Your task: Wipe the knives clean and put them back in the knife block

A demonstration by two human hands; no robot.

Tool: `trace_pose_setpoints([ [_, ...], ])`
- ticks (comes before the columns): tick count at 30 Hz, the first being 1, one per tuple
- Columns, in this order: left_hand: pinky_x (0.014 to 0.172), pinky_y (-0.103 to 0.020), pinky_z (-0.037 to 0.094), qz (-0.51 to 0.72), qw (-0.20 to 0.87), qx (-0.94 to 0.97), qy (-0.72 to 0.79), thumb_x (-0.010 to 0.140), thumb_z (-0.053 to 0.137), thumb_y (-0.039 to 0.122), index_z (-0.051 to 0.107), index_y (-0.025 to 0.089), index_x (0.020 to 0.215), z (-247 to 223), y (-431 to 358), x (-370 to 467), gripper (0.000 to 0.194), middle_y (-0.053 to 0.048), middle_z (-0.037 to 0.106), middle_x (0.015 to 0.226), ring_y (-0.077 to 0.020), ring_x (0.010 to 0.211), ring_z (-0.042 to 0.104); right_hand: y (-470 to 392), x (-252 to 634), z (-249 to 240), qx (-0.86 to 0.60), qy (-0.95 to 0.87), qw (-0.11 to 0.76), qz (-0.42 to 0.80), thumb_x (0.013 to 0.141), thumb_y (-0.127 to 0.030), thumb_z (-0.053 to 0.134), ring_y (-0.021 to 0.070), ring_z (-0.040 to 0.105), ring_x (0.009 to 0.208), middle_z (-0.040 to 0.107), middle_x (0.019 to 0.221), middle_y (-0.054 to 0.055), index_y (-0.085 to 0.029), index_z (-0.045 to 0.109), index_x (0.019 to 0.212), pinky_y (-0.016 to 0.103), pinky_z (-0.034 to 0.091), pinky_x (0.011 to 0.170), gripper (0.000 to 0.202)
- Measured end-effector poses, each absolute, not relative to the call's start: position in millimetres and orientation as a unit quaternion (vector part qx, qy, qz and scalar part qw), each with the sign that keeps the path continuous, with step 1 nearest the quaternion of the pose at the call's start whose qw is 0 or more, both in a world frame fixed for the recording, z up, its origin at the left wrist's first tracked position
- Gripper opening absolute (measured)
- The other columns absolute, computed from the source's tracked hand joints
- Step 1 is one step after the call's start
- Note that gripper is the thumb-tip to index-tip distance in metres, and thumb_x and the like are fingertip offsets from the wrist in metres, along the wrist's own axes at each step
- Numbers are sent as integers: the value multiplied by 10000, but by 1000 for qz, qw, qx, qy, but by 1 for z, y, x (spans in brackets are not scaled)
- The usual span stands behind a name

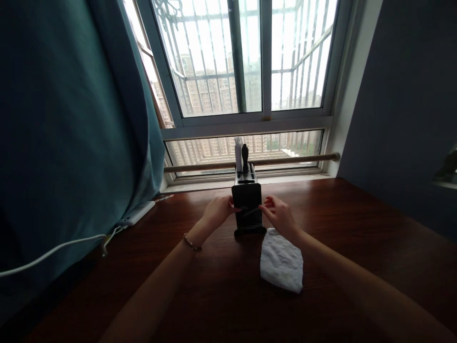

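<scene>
A black knife holder [247, 196] stands upright on the dark wooden table, its front face towards me. A white handle [238, 155] and a black handle [245, 157] stick up from its top. My left hand [218, 211] is at the holder's left edge, thumb and fingers closed around that edge. On the other side, my right hand [278, 213] has its thumb and index fingertips at the right edge, the other fingers curled. A crumpled white cloth [281, 263] lies just in front of the holder, below my right hand.
The reddish-brown table [321, 209] reaches back to a barred window [214, 62] with a horizontal rail [296, 159]. At the left hangs a blue-green curtain [107, 105], with a white power strip [137, 213] and a white cable [53, 254] by it. A dark wall rises at right.
</scene>
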State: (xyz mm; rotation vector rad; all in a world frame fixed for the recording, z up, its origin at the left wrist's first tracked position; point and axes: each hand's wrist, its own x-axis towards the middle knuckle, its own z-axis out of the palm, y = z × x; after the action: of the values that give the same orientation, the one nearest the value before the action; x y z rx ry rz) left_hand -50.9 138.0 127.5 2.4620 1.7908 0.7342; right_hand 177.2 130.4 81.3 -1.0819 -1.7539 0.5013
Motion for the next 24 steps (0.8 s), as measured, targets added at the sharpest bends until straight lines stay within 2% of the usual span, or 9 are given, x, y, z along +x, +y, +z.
trace_pose_setpoints([
  [1, 599, -268, 415, 249, 20, 785, 567, 768, 682, 428, 652, 191, 829, 131, 138, -54, 246, -48, 692, 772, -211, 700, 644, 114, 181, 70, -443, -740, 463, 203, 849, -317, 606, 234, 617, 908, 632, 1038, 147, -62, 545, 1140, 362, 504, 820, 391],
  [3, 613, -279, 436, 298, 41, 774, 558, 794, 639, 481, 642, 183, 854, 142, 139, -58, 304, -36, 683, 719, -200, 657, 646, 79, 188, 48, -454, -794, 350, 201, 841, -291, 598, 279, 511, 1171, 525, 1279, 201, -14, 436, 1321, 413, 412, 1022, 577],
  [5, 645, -291, 456, 354, 41, 759, 545, 817, 604, 496, 636, 178, 888, 159, 143, -58, 327, -24, 677, 683, -191, 634, 648, 50, 192, 31, -474, -836, 174, 216, 791, -292, 642, 335, 263, 1367, 323, 1459, 208, 6, 341, 1408, 454, 248, 1141, 749],
  [6, 659, -297, 464, 373, 39, 756, 537, 806, 616, 498, 637, 176, 908, 170, 147, -58, 338, -23, 680, 687, -192, 640, 652, 40, 194, 25, -482, -843, 103, 216, 766, -333, 664, 366, 131, 1399, 207, 1505, 196, -1, 305, 1429, 475, 186, 1157, 824],
  [8, 658, -300, 477, 375, 55, 771, 511, 734, 692, 503, 637, 171, 983, 192, 157, -54, 418, -33, 697, 746, -202, 679, 661, 31, 197, 18, -478, -853, 45, 204, 831, -374, 572, 359, 31, 1405, 122, 1526, 147, -45, 276, 1448, 479, 139, 1165, 760],
  [12, 587, -286, 494, 401, 131, 767, 484, 705, 718, 518, 623, 135, 1016, 232, 183, -41, 502, -52, 692, 749, -199, 635, 660, 47, 201, 13, -453, -876, 37, 161, 887, -233, 440, 307, 140, 1404, 212, 1515, 78, -113, 348, 1436, 424, 201, 1163, 569],
  [15, 624, -288, 491, 380, 34, 751, 540, 777, 665, 506, 631, 122, 963, 247, 198, -22, 428, -62, 678, 704, -202, 648, 659, 62, 206, 7, -436, -887, 47, 143, 894, -207, 426, 308, 174, 1398, 250, 1505, 76, -115, 392, 1417, 427, 230, 1156, 532],
  [19, 649, -301, 475, 299, -102, 730, 606, 838, 600, 491, 629, 116, 814, 243, 211, 7, 377, -127, 679, 769, -257, 767, 668, 76, 208, 0, -442, -875, 98, 170, 938, -260, 375, 296, 225, 1388, 318, 1482, 86, -87, 401, 1408, 436, 266, 1144, 502],
  [24, 652, -339, 477, 300, -181, 660, 665, 868, 538, 511, 598, 86, 945, 230, 226, 27, 437, -179, 675, 855, -316, 836, 661, 98, 197, 7, -387, -879, 192, 200, 953, -284, 379, 285, 385, 1261, 495, 1360, 77, -120, 541, 1299, 399, 368, 1074, 416],
])
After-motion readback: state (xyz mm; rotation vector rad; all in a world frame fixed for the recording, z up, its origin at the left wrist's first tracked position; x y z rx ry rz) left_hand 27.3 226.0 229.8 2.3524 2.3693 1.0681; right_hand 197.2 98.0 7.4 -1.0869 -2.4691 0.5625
